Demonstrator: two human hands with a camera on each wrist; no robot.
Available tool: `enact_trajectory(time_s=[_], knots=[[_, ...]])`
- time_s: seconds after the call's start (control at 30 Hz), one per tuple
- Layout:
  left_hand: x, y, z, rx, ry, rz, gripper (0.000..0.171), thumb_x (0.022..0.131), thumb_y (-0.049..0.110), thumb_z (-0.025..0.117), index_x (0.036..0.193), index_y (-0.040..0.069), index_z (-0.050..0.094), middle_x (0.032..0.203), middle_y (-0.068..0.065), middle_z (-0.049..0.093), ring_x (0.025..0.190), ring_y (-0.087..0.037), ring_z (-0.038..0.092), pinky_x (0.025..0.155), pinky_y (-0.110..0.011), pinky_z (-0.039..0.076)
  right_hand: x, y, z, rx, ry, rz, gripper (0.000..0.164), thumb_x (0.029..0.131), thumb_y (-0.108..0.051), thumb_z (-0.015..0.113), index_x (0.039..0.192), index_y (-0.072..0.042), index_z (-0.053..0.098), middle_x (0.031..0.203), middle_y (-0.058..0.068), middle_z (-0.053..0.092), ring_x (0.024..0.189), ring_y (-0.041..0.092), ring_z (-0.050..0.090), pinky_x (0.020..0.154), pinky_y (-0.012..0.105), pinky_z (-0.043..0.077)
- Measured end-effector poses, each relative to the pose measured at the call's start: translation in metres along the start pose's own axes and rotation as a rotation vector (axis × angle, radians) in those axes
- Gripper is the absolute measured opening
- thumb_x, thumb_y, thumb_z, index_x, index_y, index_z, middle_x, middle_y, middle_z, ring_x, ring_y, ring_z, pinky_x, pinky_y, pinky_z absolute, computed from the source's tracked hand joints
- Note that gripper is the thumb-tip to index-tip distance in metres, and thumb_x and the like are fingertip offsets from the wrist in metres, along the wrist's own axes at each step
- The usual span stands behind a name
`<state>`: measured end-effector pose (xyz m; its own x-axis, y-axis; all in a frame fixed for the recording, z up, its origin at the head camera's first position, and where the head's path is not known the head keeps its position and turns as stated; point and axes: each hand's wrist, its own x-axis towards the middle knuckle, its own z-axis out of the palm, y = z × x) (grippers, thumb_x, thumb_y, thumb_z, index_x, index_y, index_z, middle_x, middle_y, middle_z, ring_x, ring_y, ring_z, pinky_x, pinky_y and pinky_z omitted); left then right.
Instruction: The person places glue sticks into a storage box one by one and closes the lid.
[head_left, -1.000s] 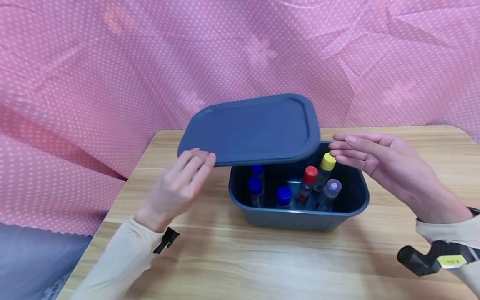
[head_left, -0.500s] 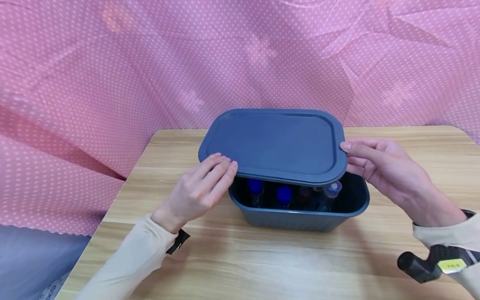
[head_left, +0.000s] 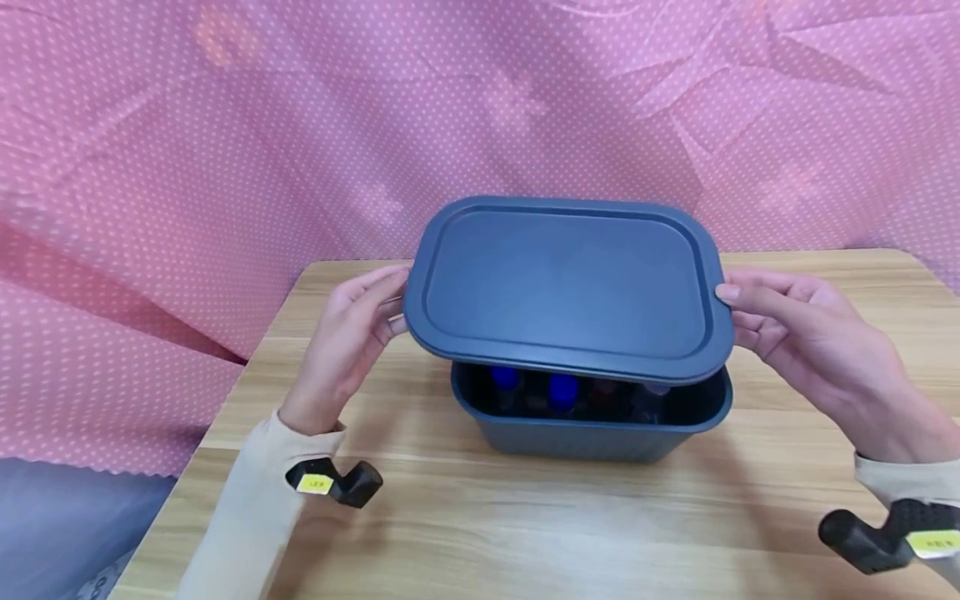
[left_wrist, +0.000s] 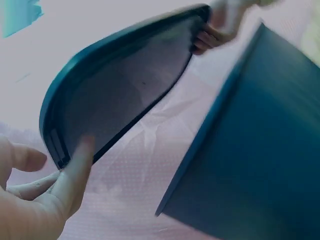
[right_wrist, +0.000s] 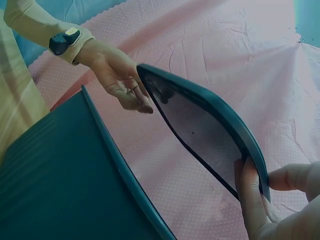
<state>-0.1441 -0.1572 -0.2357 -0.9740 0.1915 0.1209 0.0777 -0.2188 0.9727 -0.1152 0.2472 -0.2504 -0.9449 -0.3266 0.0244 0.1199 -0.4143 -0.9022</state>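
Observation:
A dark blue lid is held tilted above the dark blue plastic box, apart from its rim in both wrist views. My right hand pinches the lid's right end, thumb on top and fingers underneath. At the other end, my left hand reaches to the edge with fingers extended; in the left wrist view its thumb stands off the lid while a finger lies against the underside. Inside the box, blue-capped bottles show below the lid's front edge; the lid hides most of the contents.
The box stands on a light wood table. A pink polka-dot cloth hangs right behind the table and along its left side. Black wrist devices stick out from both sleeves.
The lid has moved right, over the box, covering more of the bottles. My right hand has taken its right end; my left hand has let go of the front-left corner and moved to the left end.

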Motion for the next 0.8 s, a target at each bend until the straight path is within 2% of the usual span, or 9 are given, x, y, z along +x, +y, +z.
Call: enact_trajectory(time_s=[0.03, 0.1, 0.23, 0.33, 0.53, 0.8], knots=[[0.001, -0.001, -0.001, -0.070, -0.013, -0.029, 0.023, 0.101, 0.008, 0.047, 0.108, 0.000, 0.068, 0.098, -0.006, 0.070, 0.086, -0.014, 0.067, 0.078, -0.028, 0.057, -0.001, 0.000, -0.001, -0.008, -0.002, 0.001, 0.029, 0.099, 0.008, 0.042, 0.109, 0.006, 0.069, 0.099, 0.013, 0.072, 0.084, 0.022, 0.070, 0.080, 0.029, 0.054], [0.002, -0.002, -0.002, -0.153, -0.040, -0.071, 0.024, 0.101, 0.008, 0.048, 0.099, 0.004, 0.071, 0.093, -0.006, 0.070, 0.082, -0.014, 0.068, 0.073, -0.027, 0.057, -0.002, 0.001, -0.004, -0.022, -0.010, -0.005, 0.030, 0.099, 0.008, 0.041, 0.110, 0.007, 0.068, 0.100, 0.013, 0.072, 0.085, 0.021, 0.070, 0.080, 0.029, 0.054], [0.003, -0.004, -0.006, -0.230, -0.076, -0.136, 0.021, 0.098, 0.003, 0.052, 0.095, 0.004, 0.073, 0.090, -0.007, 0.071, 0.080, -0.015, 0.069, 0.070, -0.027, 0.058, -0.005, 0.001, -0.009, -0.020, -0.028, -0.012, 0.031, 0.099, 0.009, 0.039, 0.111, 0.007, 0.068, 0.101, 0.014, 0.072, 0.086, 0.022, 0.070, 0.080, 0.030, 0.054], [0.005, -0.007, -0.009, -0.219, -0.096, -0.159, 0.021, 0.097, -0.001, 0.054, 0.094, 0.005, 0.074, 0.091, -0.007, 0.071, 0.080, -0.016, 0.069, 0.071, -0.029, 0.058, -0.006, 0.001, -0.013, -0.006, -0.056, -0.019, 0.033, 0.099, 0.011, 0.037, 0.112, 0.007, 0.067, 0.103, 0.015, 0.071, 0.087, 0.023, 0.070, 0.080, 0.031, 0.055], [0.006, -0.018, -0.014, -0.123, -0.119, -0.196, 0.023, 0.095, 0.000, 0.057, 0.092, 0.012, 0.076, 0.090, -0.003, 0.072, 0.080, -0.014, 0.070, 0.071, -0.030, 0.058, -0.008, 0.007, -0.022, 0.017, -0.123, -0.054, 0.036, 0.098, 0.015, 0.034, 0.115, 0.008, 0.065, 0.108, 0.015, 0.070, 0.094, 0.023, 0.069, 0.083, 0.033, 0.056], [0.006, -0.037, -0.014, -0.065, -0.132, -0.220, 0.023, 0.093, -0.006, 0.057, 0.091, 0.010, 0.073, 0.084, -0.003, 0.071, 0.073, -0.014, 0.068, 0.070, -0.030, 0.058, -0.014, 0.015, -0.031, -0.113, -0.072, -0.047, 0.035, 0.098, 0.013, 0.037, 0.114, 0.003, 0.067, 0.104, 0.010, 0.070, 0.088, 0.020, 0.069, 0.075, 0.033, 0.057]])
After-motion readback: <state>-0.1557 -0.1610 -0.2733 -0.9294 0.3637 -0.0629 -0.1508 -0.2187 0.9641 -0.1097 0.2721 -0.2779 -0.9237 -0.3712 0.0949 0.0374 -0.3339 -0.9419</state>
